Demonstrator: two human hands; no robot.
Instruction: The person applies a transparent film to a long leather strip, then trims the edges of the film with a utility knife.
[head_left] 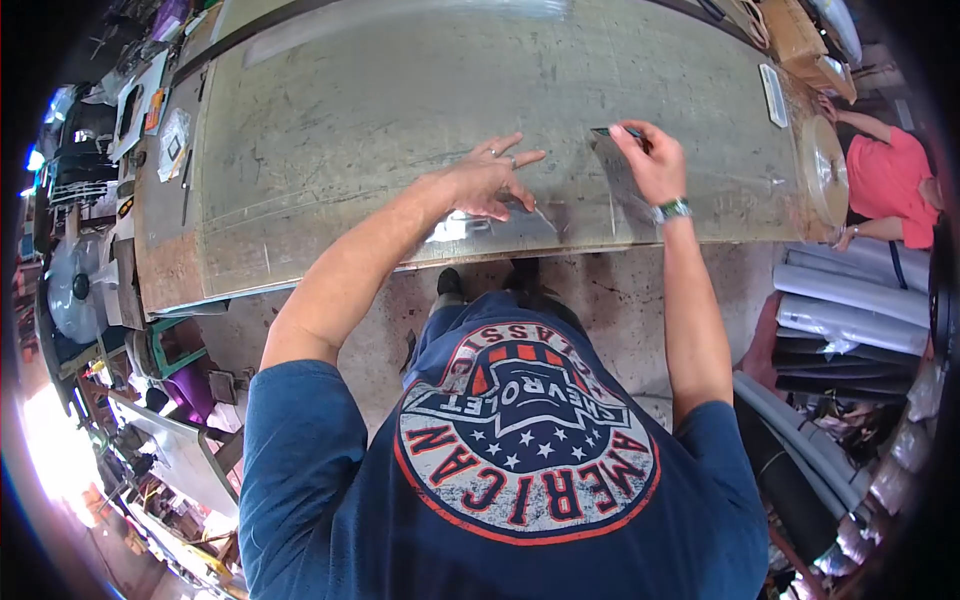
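Straight down in the head view, a worn grey-green table [380,110] fills the upper half of the frame, and both hands work close to its near edge. The left hand [488,180] lies palm down on a clear sheet [575,205], its fingers spread apart and flat, gripping nothing; a ring [512,160] shows on one finger. The sheet lies flat on the table between the two hands and reaches to the near edge, where glare marks it just under the left wrist; its exact outline is hard to tell. The right hand [655,165] sits just beside the sheet's far right corner, thumb and forefinger pinched together on a small dark tool [603,132], whose tip rests at that corner; what kind of tool it is cannot be told. A watch [672,210] with a green band is on the right wrist. Below, the person's blue printed shirt [520,450] takes up the bottom of the frame, with dark shoes [450,280] on the concrete floor [620,300] under the table edge. At the table's far right end stands a co-worker in a red shirt [885,180], one hand by a round clear disc [825,170]. Grey and black rolls [850,300] are stacked on the right, well apart from the hands, and cluttered benches [120,200] line the left side.
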